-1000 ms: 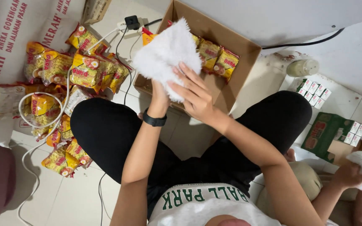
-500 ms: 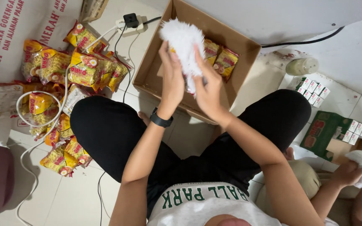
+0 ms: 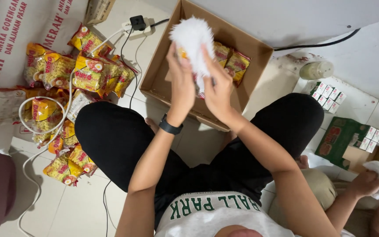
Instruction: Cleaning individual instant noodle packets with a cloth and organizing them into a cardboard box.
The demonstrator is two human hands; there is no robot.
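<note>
I sit cross-legged on the floor with both hands raised over an open cardboard box (image 3: 250, 94). My left hand (image 3: 180, 83) and my right hand (image 3: 218, 90) press together on a white packet of crackers (image 3: 192, 38), held upright between the palms. A black band is on my left wrist. Yellow and red snack packets (image 3: 235, 66) lie at the far right inside the box, partly hidden behind my hands.
A heap of yellow snack packets (image 3: 62, 79) lies at left with a white cable (image 3: 40, 131) looped over it. A power strip (image 3: 137, 26) sits beyond the box. Small white cartons (image 3: 325, 93) and a green box (image 3: 339, 139) stand at right, where another person's hand (image 3: 365, 184) holds a white packet.
The white packet has gone from held flat and broad to narrow and upright, and my hands have lifted it farther out over the box.
</note>
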